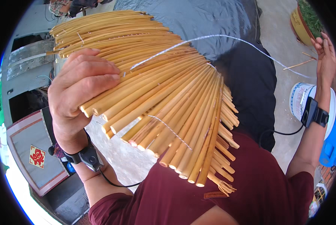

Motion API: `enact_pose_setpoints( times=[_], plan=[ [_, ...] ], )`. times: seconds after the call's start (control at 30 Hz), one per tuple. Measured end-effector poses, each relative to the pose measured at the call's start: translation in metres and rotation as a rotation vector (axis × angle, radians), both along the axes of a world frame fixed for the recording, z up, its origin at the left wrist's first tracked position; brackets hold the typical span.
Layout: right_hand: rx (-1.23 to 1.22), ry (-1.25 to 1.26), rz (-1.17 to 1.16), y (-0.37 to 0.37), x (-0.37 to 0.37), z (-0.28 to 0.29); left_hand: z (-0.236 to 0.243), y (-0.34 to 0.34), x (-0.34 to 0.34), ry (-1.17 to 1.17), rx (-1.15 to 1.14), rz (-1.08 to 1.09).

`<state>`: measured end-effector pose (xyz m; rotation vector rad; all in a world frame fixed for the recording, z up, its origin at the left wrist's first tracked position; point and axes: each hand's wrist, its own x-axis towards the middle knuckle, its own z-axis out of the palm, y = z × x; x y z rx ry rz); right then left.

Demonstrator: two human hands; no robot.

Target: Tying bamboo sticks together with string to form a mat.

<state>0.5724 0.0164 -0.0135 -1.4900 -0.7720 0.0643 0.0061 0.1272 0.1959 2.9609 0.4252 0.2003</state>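
Note:
A mat of yellow-brown stalks [168,108], bound side by side with white string, fans out in front of me and lies against my chest. My left hand [83,80] is closed over its left edge, fingers on the upper face and thumb hidden. From the mat a loose white string [220,35] arcs rightward over my dark trousers. It reaches the heel of my right hand [325,56], which is held far out to the right. The right fingers are bent and close together; exactly where they pinch the string is hidden. Short stitches of string cross several stalks.
A dark plastic sheet [209,22] lies beyond the mat. On the right are a potted plant [304,24], a white bucket [299,99], a blue container [331,152] and loose stalk pieces [299,64]. A framed panel [25,150] stands at the left.

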Motion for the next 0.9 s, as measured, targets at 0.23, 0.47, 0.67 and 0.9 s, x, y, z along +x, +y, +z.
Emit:
enact_pose_setpoints(
  times=[0.23, 0.47, 0.67, 0.9],
  plan=[
    [-0.276, 0.476, 1.061, -0.003, -0.229, 0.056, -0.009, 0.005, 0.008, 0.017, 0.003, -0.022],
    [-0.157, -0.183, 1.280, 0.056, -0.299, 0.101, -0.004, 0.006, 0.007, 0.024, -0.025, 0.006],
    [0.080, -0.290, 1.316, 0.085, -0.325, 0.085, -0.005, 0.007, 0.007, 0.005, -0.021, 0.004],
    [0.067, -0.262, 1.366, 0.093, -0.325, 0.074, -0.010, 0.005, 0.007, -0.034, 0.003, 0.061]
  ],
)
